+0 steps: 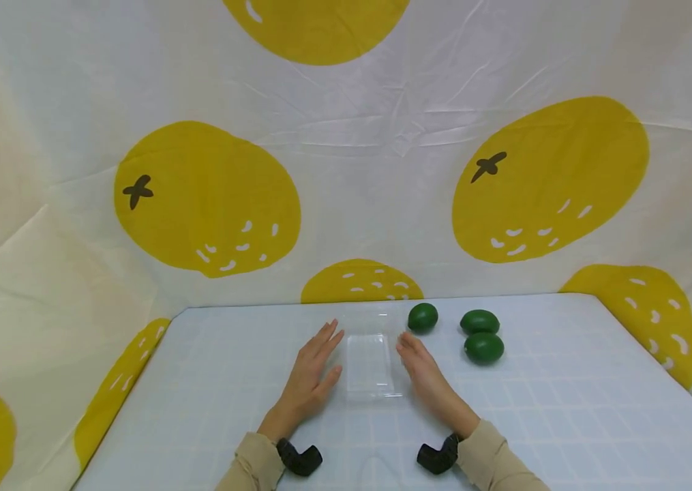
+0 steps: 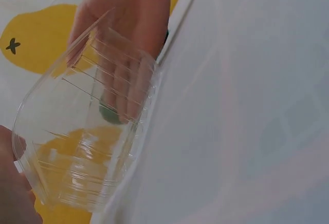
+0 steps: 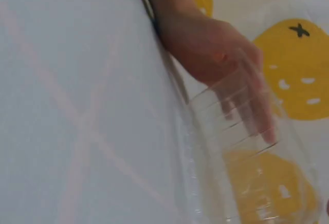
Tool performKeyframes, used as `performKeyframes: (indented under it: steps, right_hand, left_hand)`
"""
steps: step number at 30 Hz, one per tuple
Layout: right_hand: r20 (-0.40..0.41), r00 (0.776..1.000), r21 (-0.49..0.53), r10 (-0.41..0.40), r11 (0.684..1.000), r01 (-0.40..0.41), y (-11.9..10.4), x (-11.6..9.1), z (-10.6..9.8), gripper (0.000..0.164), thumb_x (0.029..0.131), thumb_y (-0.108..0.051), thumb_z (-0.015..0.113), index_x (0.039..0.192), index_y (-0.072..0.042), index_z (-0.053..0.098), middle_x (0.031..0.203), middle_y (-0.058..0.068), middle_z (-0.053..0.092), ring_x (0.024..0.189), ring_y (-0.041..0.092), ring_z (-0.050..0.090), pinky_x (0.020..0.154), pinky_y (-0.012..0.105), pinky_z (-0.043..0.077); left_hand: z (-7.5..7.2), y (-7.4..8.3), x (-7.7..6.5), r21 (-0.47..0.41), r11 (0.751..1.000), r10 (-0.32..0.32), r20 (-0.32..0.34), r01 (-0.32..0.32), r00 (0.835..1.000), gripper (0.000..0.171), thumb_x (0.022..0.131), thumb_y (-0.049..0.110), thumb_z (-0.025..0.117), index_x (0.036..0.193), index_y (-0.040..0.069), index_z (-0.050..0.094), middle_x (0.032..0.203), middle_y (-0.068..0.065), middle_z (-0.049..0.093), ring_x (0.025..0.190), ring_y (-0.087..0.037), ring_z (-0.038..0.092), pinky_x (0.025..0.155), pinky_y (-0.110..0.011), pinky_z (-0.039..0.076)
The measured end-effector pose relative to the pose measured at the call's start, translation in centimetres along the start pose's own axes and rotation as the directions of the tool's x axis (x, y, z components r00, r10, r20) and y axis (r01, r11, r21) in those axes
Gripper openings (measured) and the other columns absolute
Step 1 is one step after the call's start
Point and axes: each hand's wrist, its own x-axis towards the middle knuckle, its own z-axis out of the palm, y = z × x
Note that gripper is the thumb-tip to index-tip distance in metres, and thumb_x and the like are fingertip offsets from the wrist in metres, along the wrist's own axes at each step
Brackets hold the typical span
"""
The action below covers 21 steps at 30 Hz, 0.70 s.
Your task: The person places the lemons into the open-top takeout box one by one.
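Observation:
A clear plastic container (image 1: 369, 365) rests on the table between the two hands. My left hand (image 1: 310, 374) is at its left side with fingers straight. On its right side is my right hand (image 1: 430, 383), fingers also extended and held together. Whether either hand touches the container walls cannot be told. In the left wrist view, the right hand (image 2: 128, 39) shows partly through the ribbed clear wall. The right wrist view has the left hand (image 3: 216, 54) beyond the container (image 3: 247, 183). Near the right fingertips lies a green lime (image 1: 423, 318).
Two more limes, one farther back (image 1: 479, 322) and one nearer (image 1: 484, 348), lie side by side to the right. A white cloth with pale lines covers the table (image 1: 566, 409). Behind it hangs a fruit-printed curtain (image 1: 376, 204). Black devices (image 1: 299, 458) sit at both wrists.

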Motion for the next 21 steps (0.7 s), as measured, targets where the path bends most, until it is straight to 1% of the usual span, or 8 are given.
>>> performKeyframes:
  steps: [3, 5, 8, 10, 13, 16, 18, 21]
  right_hand:
    - [-0.011, 0.999, -0.159, 0.041, 0.986, -0.042, -1.4, -1.0, -1.0, 0.071, 0.104, -0.032, 0.047, 0.153, 0.009, 0.016, 0.159, 0.03, 0.017, 0.147, 0.044, 0.016, 0.118, 0.056, 0.016]
    - [-0.022, 0.999, -0.311, 0.043, 0.949, -0.048, -2.5, -1.9, -1.7, 0.07, 0.102, -0.034, 0.051, 0.151, 0.008, 0.024, 0.155, 0.031, 0.027, 0.143, 0.045, 0.027, 0.115, 0.058, 0.024]
    - [-0.021, 0.999, -0.481, -0.035, 0.876, 0.021, -4.0, -3.2, -2.8, 0.062, 0.1, -0.034, 0.056, 0.145, 0.006, 0.04, 0.142, 0.029, 0.048, 0.132, 0.042, 0.047, 0.106, 0.056, 0.039]
    - [-0.045, 0.988, -0.543, -0.149, 0.833, 0.101, -4.9, -4.0, -3.7, 0.053, 0.099, -0.03, 0.058, 0.139, 0.004, 0.049, 0.131, 0.027, 0.06, 0.121, 0.04, 0.058, 0.098, 0.054, 0.048]
    - [-0.107, 0.916, -0.618, -0.387, 0.747, 0.243, -6.0, -4.7, -5.2, 0.042, 0.099, -0.022, 0.061, 0.133, 0.002, 0.057, 0.123, 0.02, 0.065, 0.109, 0.036, 0.065, 0.089, 0.05, 0.053]
    - [-0.2, 0.795, -0.675, -0.573, 0.669, 0.313, -6.6, -4.9, -6.6, 0.036, 0.097, -0.015, 0.063, 0.13, 0.001, 0.059, 0.122, 0.016, 0.063, 0.105, 0.031, 0.063, 0.089, 0.033, 0.051]
    - [-0.268, 0.728, -0.681, -0.631, 0.659, 0.321, -6.7, -4.8, -7.4, 0.036, 0.095, -0.011, 0.064, 0.129, 0.001, 0.059, 0.122, 0.014, 0.061, 0.104, 0.022, 0.058, 0.089, 0.025, 0.045]
    - [-0.361, 0.677, -0.664, -0.642, 0.686, 0.296, -6.1, -4.6, -8.4, 0.039, 0.092, -0.009, 0.067, 0.129, 0.001, 0.058, 0.123, 0.015, 0.055, 0.106, 0.021, 0.048, 0.09, 0.025, 0.038]
  left_hand:
    - [0.1, 0.0, 0.0, 0.009, 1.0, -0.008, 0.018, 0.008, 1.0, 0.054, 0.099, 0.026, 0.046, 0.15, 0.008, 0.043, 0.159, -0.013, 0.032, 0.146, -0.035, 0.028, 0.107, -0.065, 0.028]
    - [0.1, 0.0, 0.0, 0.011, 1.0, 0.001, 0.017, -0.001, 1.0, 0.053, 0.1, 0.025, 0.045, 0.149, 0.007, 0.044, 0.158, -0.014, 0.033, 0.146, -0.035, 0.029, 0.106, -0.066, 0.028]
    - [0.1, -0.1, 0.0, 0.014, 1.0, 0.008, 0.01, -0.008, 1.0, 0.051, 0.1, 0.024, 0.044, 0.148, 0.007, 0.045, 0.158, -0.014, 0.035, 0.145, -0.036, 0.029, 0.106, -0.066, 0.028]
    - [0.1, -0.2, 0.0, 0.017, 1.0, 0.009, 0.007, -0.009, 1.0, 0.051, 0.1, 0.024, 0.044, 0.148, 0.007, 0.046, 0.157, -0.015, 0.036, 0.145, -0.036, 0.03, 0.105, -0.066, 0.029]
    - [0.1, -0.3, 0.0, 0.018, 1.0, 0.006, 0.0, -0.006, 1.0, 0.05, 0.1, 0.022, 0.044, 0.146, 0.005, 0.048, 0.156, -0.015, 0.038, 0.145, -0.036, 0.031, 0.105, -0.065, 0.029]
    - [0.1, -0.3, 0.0, 0.019, 1.0, 0.002, -0.008, -0.001, 1.0, 0.049, 0.1, 0.02, 0.045, 0.145, 0.005, 0.049, 0.155, -0.015, 0.039, 0.144, -0.035, 0.031, 0.107, -0.063, 0.028]
    - [0.1, -0.3, 0.0, 0.021, 1.0, -0.002, -0.017, 0.002, 1.0, 0.048, 0.099, 0.018, 0.045, 0.145, 0.004, 0.049, 0.154, -0.016, 0.041, 0.144, -0.035, 0.032, 0.108, -0.062, 0.029]
    - [0.0, -0.2, 0.0, 0.027, 1.0, -0.006, -0.024, 0.007, 1.0, 0.047, 0.098, 0.016, 0.046, 0.143, 0.004, 0.051, 0.153, -0.015, 0.042, 0.144, -0.034, 0.033, 0.107, -0.061, 0.029]
